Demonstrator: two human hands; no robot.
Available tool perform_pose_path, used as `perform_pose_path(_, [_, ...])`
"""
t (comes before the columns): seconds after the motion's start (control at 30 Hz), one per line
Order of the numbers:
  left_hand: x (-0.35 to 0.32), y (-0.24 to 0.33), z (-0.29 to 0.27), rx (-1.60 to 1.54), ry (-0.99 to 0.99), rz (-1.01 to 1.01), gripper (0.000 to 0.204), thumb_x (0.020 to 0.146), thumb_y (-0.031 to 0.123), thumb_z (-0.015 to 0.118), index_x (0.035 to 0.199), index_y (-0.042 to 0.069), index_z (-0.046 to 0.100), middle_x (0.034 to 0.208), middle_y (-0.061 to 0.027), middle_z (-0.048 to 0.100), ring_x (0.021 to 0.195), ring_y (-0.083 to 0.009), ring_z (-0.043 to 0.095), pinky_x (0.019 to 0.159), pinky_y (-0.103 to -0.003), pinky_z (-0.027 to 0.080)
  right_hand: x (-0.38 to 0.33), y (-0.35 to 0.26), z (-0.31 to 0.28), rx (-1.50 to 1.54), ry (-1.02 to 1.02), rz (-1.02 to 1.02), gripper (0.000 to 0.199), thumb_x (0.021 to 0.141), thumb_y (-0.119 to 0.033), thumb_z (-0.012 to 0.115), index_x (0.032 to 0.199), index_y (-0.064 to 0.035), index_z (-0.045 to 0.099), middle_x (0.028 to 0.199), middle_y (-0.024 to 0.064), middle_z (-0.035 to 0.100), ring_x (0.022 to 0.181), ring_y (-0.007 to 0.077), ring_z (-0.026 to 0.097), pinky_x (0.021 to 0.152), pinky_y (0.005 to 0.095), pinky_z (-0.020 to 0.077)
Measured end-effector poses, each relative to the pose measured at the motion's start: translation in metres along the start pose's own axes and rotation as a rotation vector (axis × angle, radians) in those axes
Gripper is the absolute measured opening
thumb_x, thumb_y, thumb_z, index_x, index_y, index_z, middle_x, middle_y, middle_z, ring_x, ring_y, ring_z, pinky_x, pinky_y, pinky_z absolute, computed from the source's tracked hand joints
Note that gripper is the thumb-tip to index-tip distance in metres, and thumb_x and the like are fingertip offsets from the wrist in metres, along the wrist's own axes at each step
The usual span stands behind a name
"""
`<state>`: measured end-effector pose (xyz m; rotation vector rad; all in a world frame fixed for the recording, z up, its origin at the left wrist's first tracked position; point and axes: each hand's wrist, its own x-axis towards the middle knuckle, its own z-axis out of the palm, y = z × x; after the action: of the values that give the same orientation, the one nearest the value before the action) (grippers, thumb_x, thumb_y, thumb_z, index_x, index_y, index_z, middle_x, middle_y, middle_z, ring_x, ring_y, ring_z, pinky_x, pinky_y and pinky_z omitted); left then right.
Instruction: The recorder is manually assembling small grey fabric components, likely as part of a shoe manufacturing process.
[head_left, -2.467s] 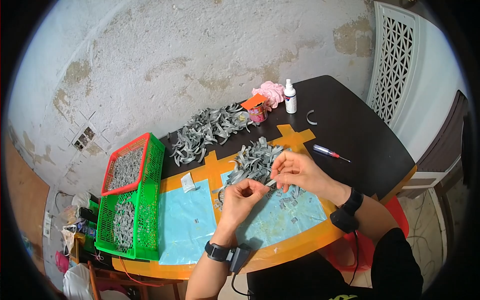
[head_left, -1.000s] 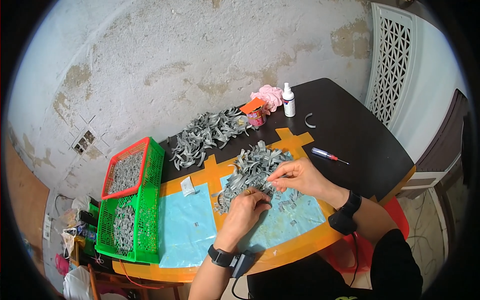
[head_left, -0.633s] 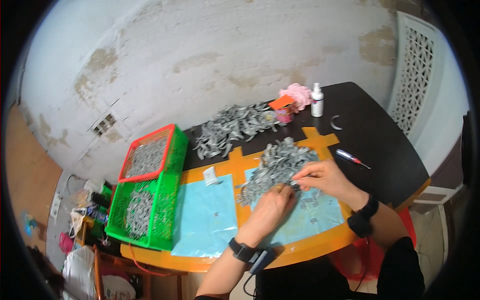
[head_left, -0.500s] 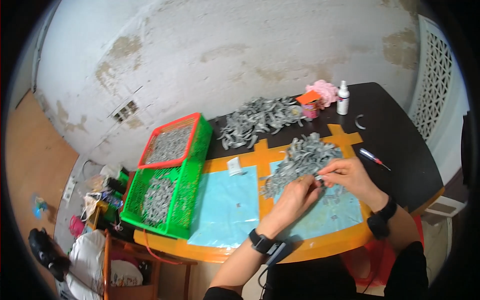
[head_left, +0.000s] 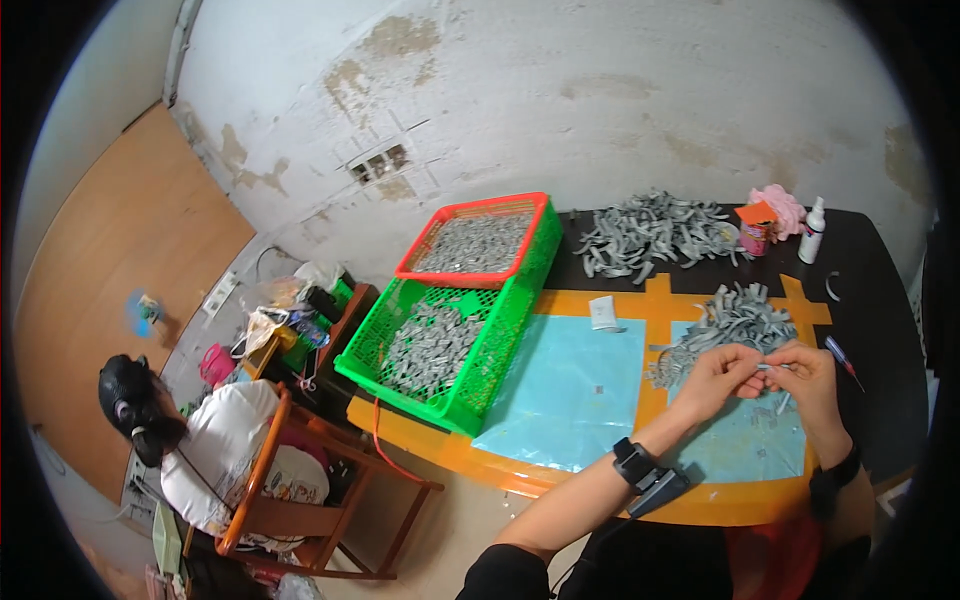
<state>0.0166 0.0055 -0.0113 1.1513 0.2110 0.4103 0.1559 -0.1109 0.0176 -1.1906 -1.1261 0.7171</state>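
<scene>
left hand (head_left: 722, 380) | right hand (head_left: 810, 383) | now meet at grey piece (head_left: 768, 367)

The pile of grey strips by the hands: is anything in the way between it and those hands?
Nothing visible stands between the pile of grey strips and the left hand or right hand; both are at its near side.

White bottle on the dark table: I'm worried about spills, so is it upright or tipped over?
Upright: the white bottle stands on its base on the dark table, narrow top pointing up.
</scene>
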Motion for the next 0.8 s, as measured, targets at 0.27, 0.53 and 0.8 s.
perform_pose_path(0.27, [0.000,-0.007,0.001,-0.180,0.005,-0.013,0.022,0.094,0.016,0.056,0.109,0.000,0.057,0.095,-0.0064,0.065,0.084,-0.0102,0.063,0.076,-0.020,0.053,-0.004,0.009,-0.003,-0.105,0.037,-0.117,0.017,0.075,0.017,0.057,0.088,0.0086,0.064,0.085,0.0086,0.057,0.075,0.0120,0.057,0.066,0.0207,0.0456])
perform_pose_path(0.53, [0.005,-0.012,0.012,-0.247,0.018,-0.028,0.024,0.092,0.011,0.057,0.113,-0.001,0.053,0.103,-0.0088,0.060,0.095,-0.0148,0.062,0.085,-0.024,0.052,-0.010,-0.005,-0.009,-0.549,0.128,-0.392,0.015,0.069,0.012,0.061,0.082,0.0053,0.066,0.079,0.0108,0.058,0.074,0.0183,0.058,0.065,0.0252,0.0440])
perform_pose_path(0.8, [-0.009,0.009,0.002,-0.352,0.133,-0.022,0.023,0.091,0.007,0.057,0.113,0.001,0.056,0.108,-0.0084,0.059,0.102,-0.0163,0.059,0.089,-0.024,0.050,0.000,-0.004,-0.005,-0.375,0.125,-0.346,0.014,0.078,0.001,0.067,0.092,0.0000,0.069,0.086,0.0090,0.065,0.073,0.0147,0.062,0.060,0.0242,0.0478])
